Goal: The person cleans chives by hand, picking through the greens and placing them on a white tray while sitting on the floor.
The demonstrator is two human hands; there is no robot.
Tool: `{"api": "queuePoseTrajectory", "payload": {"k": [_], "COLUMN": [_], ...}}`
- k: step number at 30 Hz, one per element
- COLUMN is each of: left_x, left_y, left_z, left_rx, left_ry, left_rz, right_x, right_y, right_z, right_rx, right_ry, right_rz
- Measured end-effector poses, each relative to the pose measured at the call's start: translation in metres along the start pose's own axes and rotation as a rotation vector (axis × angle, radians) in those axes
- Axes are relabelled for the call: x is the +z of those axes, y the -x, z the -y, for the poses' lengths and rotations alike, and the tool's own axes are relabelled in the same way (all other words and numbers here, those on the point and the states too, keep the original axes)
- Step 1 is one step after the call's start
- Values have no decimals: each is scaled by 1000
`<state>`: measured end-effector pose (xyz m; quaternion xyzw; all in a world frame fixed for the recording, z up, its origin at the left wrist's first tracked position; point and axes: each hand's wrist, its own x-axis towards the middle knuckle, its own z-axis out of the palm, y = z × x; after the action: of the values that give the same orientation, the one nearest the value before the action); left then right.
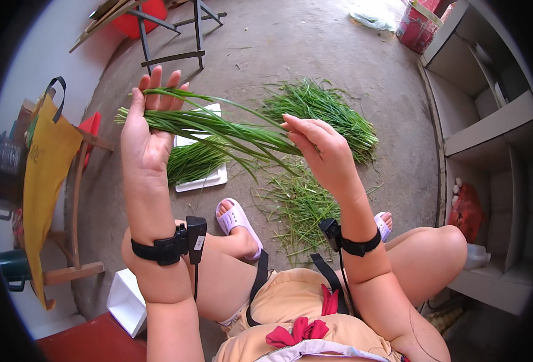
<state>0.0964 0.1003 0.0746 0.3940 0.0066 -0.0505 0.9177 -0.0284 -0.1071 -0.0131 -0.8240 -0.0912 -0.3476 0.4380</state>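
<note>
A bunch of green chives (212, 124) stretches across in front of me, between both hands. Its pale cut ends rest on the palm of my left hand (151, 122), which is turned up with the fingers spread and the thumb over the stems. My right hand (320, 147) pinches the leafy ends at the other side. Below the bunch, a white foam tray (207, 181) on the floor bears a neat pile of chives (196, 160). Farther off to the right lies a large heap of chives (320, 115). Nearer my feet are scattered trimmings (305, 203).
On the left stand a wooden stool (76, 194) with a yellow bag (51, 158) and a dark folding stand (198, 36). Shelving (488, 122) lines the right side. A red bucket (418, 29) sits at the back right. A white box (128, 301) is by my left leg.
</note>
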Motion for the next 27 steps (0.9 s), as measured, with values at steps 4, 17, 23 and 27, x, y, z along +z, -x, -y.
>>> {"api": "queuePoseTrajectory", "payload": {"k": [4, 17, 23, 27], "left_x": [0, -3, -2, -24], "left_y": [2, 0, 1, -6], "left_z": [2, 2, 0, -2], "left_rx": [-4, 34, 25, -55], "left_ry": [-17, -31, -17, 116], "left_rz": [5, 20, -27, 119], "right_x": [1, -5, -19, -14], "right_y": [-2, 2, 80, 194], "right_z": [2, -34, -155, -239], "right_rx": [-4, 51, 915, 1121], "right_ry": [25, 120, 179, 448], "right_rz": [48, -71, 161, 145]}}
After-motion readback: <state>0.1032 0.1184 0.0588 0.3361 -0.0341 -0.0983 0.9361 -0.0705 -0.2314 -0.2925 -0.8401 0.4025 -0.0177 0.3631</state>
